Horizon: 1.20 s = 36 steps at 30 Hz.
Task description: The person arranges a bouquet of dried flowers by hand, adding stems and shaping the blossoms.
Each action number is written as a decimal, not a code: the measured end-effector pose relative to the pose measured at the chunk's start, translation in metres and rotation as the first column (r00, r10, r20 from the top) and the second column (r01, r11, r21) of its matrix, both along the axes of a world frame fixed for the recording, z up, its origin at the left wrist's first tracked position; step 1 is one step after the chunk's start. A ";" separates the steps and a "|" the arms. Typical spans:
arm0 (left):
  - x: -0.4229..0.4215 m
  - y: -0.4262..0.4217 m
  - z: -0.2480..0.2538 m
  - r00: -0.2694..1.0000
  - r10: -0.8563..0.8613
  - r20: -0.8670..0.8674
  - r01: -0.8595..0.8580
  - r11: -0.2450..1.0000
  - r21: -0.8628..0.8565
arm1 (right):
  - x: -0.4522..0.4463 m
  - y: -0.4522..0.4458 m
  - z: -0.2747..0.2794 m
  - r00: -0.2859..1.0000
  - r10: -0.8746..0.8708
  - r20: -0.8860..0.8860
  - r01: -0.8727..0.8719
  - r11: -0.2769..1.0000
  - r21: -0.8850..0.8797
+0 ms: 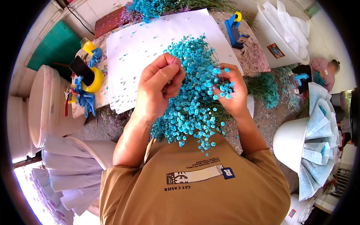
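Note:
A big bunch of blue-dyed baby's breath (189, 97) lies between my forearms, from the paper on the table back to my chest. My left hand (161, 80) is closed at the bunch's left side, thumb pressed against curled fingers; whatever it grips is hidden. On the other side, my right hand (232, 90) has its fingers curled round a few blue baby's breath sprigs (221, 84). Under the hands are stacked sheets of white paper (150, 41), dotted with fallen blue and purple petals.
On the table stand a blue tape dispenser (234, 33), a phone (82, 71) on a yellow holder and blue rags (85, 97). White buckets (290, 142) with paper-wrapped bunches flank me. Another person (324, 73) sits at the far right. More blue flowers (148, 9) lie at the back.

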<state>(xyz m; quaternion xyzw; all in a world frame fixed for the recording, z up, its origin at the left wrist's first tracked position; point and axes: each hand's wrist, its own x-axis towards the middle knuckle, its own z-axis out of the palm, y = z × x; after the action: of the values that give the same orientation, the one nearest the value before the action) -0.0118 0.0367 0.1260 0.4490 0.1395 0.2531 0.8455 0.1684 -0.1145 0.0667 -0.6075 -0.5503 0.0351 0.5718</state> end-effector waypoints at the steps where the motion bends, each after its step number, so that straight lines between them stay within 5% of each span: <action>1: -0.001 0.002 -0.002 1.000 0.000 0.003 0.000 1.000 -0.001 | 0.000 0.002 0.001 0.999 -0.023 0.031 0.023 1.000 -0.007; 3: -0.003 0.005 -0.005 0.994 -0.096 0.051 0.097 0.995 -0.027 | 0.005 0.006 -0.004 0.991 -0.094 0.090 0.086 0.992 0.089; 4: -0.003 0.006 -0.005 0.994 -0.097 0.055 0.098 0.995 -0.028 | 0.002 -0.001 -0.002 0.983 -0.112 -0.148 0.110 0.994 -0.021; 7: 0.000 0.003 -0.006 0.991 -0.119 -0.062 0.126 0.985 0.118 | 0.009 -0.003 -0.011 0.895 -0.062 -0.441 0.110 0.990 0.083; 10: 0.008 -0.010 -0.006 0.973 0.024 -0.229 0.110 0.826 0.553 | 0.010 -0.002 -0.014 0.866 -0.082 -0.493 0.138 0.987 0.078; 12: 0.012 -0.019 0.003 0.965 0.045 -0.259 0.119 0.805 0.582 | 0.005 -0.002 -0.010 0.834 -0.076 -0.547 0.144 0.986 0.083; 14: 0.020 -0.027 0.005 0.958 0.264 -0.111 -0.022 0.455 0.890 | 0.005 -0.002 -0.009 0.843 -0.087 -0.531 0.125 0.992 0.036; 15: 0.023 -0.028 0.005 0.944 0.321 -0.077 -0.054 0.379 0.924 | 0.004 -0.002 -0.009 0.843 -0.084 -0.531 0.122 0.992 0.037; 21: 0.035 -0.026 -0.011 0.928 0.371 0.038 -0.096 0.140 0.985 | 0.004 -0.002 -0.011 0.850 -0.112 -0.515 0.139 0.990 0.014; 25: 0.031 -0.027 -0.006 0.948 0.318 -0.005 -0.106 0.329 0.938 | 0.007 -0.003 -0.013 0.850 -0.083 -0.519 0.133 0.989 0.060; 27: 0.026 -0.025 0.000 0.953 0.269 -0.142 -0.103 0.725 0.681 | 0.006 -0.004 -0.014 0.848 -0.090 -0.523 0.152 0.985 0.077; 32: 0.023 -0.023 0.001 0.926 0.265 -0.268 0.076 0.565 0.822 | 0.005 -0.002 -0.012 0.835 -0.071 -0.546 0.124 0.990 0.061; 34: 0.030 -0.026 -0.006 0.940 0.334 -0.068 -0.070 0.385 0.920 | 0.005 -0.001 -0.013 0.836 -0.082 -0.542 0.129 0.990 0.049; 36: 0.033 -0.025 -0.009 0.948 0.319 -0.012 -0.113 0.371 0.922 | 0.006 -0.001 -0.014 0.839 -0.096 -0.535 0.137 0.990 0.038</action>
<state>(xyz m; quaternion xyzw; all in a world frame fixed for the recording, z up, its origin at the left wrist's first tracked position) 0.0208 0.0122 0.1175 0.8358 0.1156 0.3531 0.4042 0.1739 -0.1156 0.0530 -0.5846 -0.3334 0.1464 0.7250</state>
